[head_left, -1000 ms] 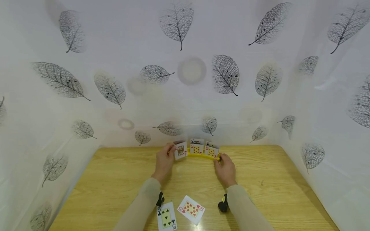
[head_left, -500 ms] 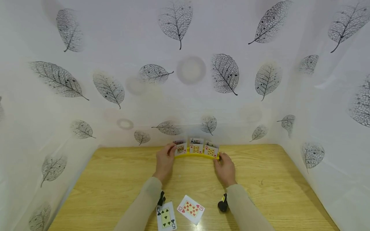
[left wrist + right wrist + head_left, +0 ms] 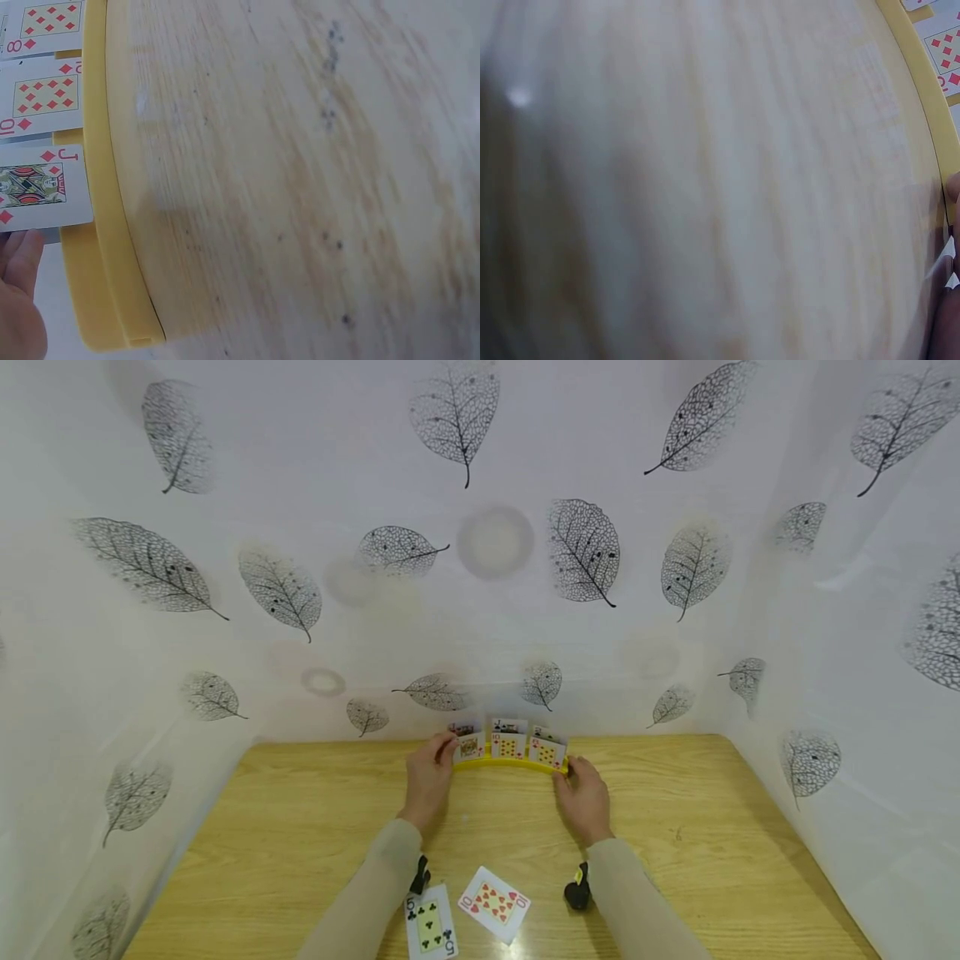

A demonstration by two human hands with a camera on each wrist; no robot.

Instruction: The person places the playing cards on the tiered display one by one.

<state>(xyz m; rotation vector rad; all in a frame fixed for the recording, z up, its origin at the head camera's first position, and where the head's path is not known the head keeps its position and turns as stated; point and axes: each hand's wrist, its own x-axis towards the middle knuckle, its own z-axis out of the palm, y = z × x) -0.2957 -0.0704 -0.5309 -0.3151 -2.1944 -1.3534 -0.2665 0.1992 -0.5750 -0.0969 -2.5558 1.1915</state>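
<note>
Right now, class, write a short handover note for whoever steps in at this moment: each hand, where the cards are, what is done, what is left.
Left hand: pinches the jack of diamonds, seated at the left end of the yellow card holder.
Right hand: fingers at the holder's right end.
Done: jack, ten and eight of diamonds stand in the front slot; more cards stand behind them.
Left, probably: five of clubs and ten of hearts lie face up on the table.

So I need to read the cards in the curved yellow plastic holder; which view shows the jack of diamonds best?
The left wrist view: the jack of diamonds fills it, face legible. The head view shows it tiny; the right wrist view misses it.
</note>
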